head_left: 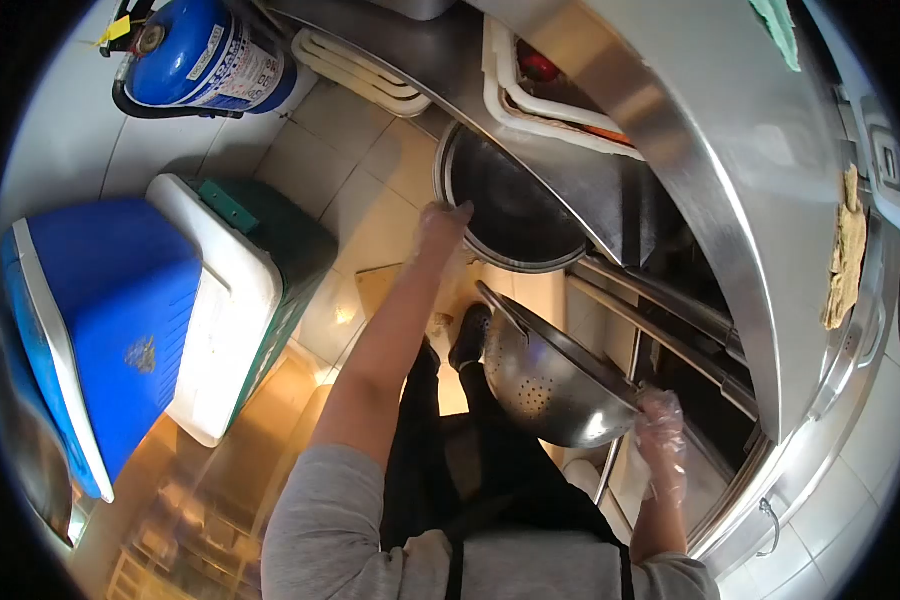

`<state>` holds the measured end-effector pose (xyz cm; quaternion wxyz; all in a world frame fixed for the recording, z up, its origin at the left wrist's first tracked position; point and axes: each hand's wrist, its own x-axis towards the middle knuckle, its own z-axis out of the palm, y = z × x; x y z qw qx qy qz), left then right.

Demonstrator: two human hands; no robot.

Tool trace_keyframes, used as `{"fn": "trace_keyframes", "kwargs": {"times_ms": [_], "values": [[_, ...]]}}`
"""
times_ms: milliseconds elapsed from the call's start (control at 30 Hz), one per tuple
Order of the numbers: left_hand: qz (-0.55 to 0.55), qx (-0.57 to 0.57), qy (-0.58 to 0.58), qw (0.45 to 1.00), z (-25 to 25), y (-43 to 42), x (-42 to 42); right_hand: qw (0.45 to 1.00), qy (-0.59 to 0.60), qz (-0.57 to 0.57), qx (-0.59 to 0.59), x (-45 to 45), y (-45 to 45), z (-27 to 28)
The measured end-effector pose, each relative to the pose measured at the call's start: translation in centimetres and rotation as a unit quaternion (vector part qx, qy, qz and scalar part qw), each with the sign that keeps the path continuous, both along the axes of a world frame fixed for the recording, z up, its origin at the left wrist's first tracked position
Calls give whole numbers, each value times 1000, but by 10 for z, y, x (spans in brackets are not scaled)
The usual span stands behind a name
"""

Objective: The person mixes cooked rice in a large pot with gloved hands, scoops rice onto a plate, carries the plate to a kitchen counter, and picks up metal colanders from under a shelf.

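Observation:
My left hand [444, 222], in a clear plastic glove, grips the rim of a large dark round pan [515, 200] that sits partly under the steel counter. Lower right, my right hand [660, 415], also in clear plastic, is closed on the edge of a steel colander [550, 385]. The colander hangs tilted beside my legs, its perforated outer side showing. The fingers of both hands are partly hidden by glare and the rims.
Steel counter [710, 150] curves along the right, with a white tray [515, 100] on a lower level. Blue cooler box [120, 300], white-and-green box [235, 320] and blue extinguisher [205, 60] stand left. Metal rails [670, 330] run beneath the counter.

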<state>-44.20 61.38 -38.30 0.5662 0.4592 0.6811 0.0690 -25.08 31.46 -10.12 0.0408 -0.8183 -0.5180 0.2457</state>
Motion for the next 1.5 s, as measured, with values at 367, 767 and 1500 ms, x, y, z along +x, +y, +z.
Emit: {"fn": "trace_keyframes", "kwargs": {"times_ms": [367,767,1500], "values": [[61,88,113,988,-5,1,38,994,86,50,-42,-35,-20,-43],[-303,126,256,909,68,44,43,980,154,117,-43,-47,-32,-57],[348,278,38,895,340,-70,-271,934,42,323,146,-85,114,-10]]}}
